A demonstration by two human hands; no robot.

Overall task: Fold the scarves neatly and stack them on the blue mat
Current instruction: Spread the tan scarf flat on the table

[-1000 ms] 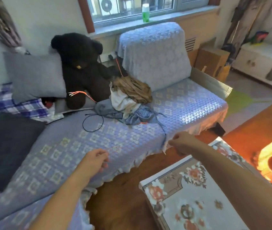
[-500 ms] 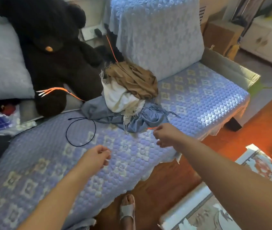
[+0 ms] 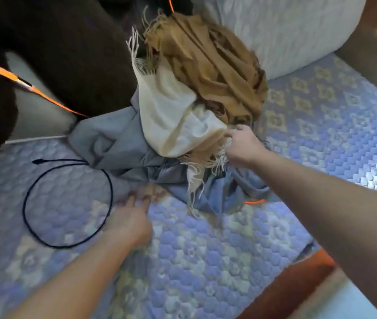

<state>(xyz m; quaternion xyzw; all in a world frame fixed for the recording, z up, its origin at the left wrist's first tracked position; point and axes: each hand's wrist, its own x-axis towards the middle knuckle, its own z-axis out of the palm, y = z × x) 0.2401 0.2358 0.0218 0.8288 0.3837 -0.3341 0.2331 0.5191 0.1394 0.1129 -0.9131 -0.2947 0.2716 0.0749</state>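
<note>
Three crumpled scarves lie heaped on the blue quilted mat [image 3: 205, 261]. The brown scarf [image 3: 210, 65] is on top, the cream scarf [image 3: 166, 111] is under it, and the grey-blue scarf [image 3: 118, 143] is spread at the bottom. My right hand [image 3: 242, 146] reaches in from the right and grips the fringed end of the cream scarf at the pile's right side. Blurred, my left hand [image 3: 130, 217] lies low on the mat, its fingers stretched out toward the near edge of the grey-blue scarf. Whether they touch the cloth is unclear.
A big black plush bear [image 3: 67, 49] fills the back left. A black cord loop [image 3: 67, 203] lies on the mat left of my left hand. An orange cable [image 3: 21, 84] crosses the bear. A lace-covered cushion [image 3: 286, 26] stands behind the pile. The wooden floor [image 3: 286, 291] shows at lower right.
The view has closed in on the pile. My right hand went forward and took hold of the cream scarf's fringe. My left hand opened and stretched toward the grey-blue scarf.
</note>
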